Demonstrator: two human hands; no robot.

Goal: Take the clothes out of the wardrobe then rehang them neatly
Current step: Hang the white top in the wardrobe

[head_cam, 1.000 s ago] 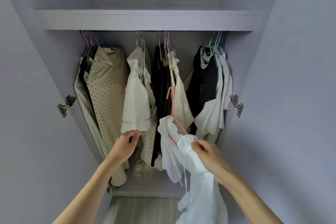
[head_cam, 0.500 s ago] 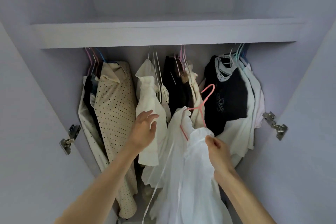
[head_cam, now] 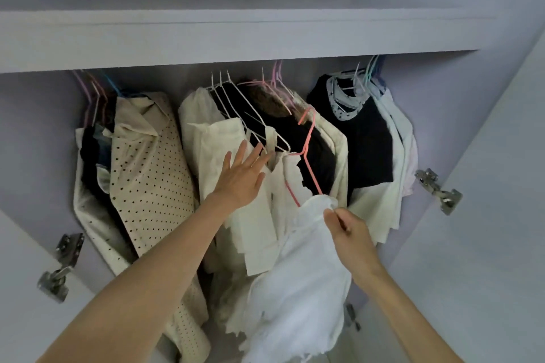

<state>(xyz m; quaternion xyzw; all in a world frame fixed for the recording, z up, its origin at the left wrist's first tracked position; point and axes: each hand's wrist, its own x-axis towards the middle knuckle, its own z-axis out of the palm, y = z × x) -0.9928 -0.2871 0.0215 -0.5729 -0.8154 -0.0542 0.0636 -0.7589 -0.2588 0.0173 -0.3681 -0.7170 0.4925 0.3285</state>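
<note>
Above the right hand [head_cam: 348, 227], which pinches the white garment [head_cam: 298, 289] on its pink hanger [head_cam: 308, 156], cloth looks light and limp; grip the stiff hanger. Left hand [head_cam: 240, 180] lies flat against hung clothes [head_cam: 206, 156].

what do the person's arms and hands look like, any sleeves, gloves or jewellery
Both forearms are bare as far as the picture shows them: no sleeve reaches into view. The left hand and the right hand wear no gloves. No ring, watch or bracelet shows on the fingers or wrists that are in view. The nails look short and unpainted, though they are too small to be sure.
</note>
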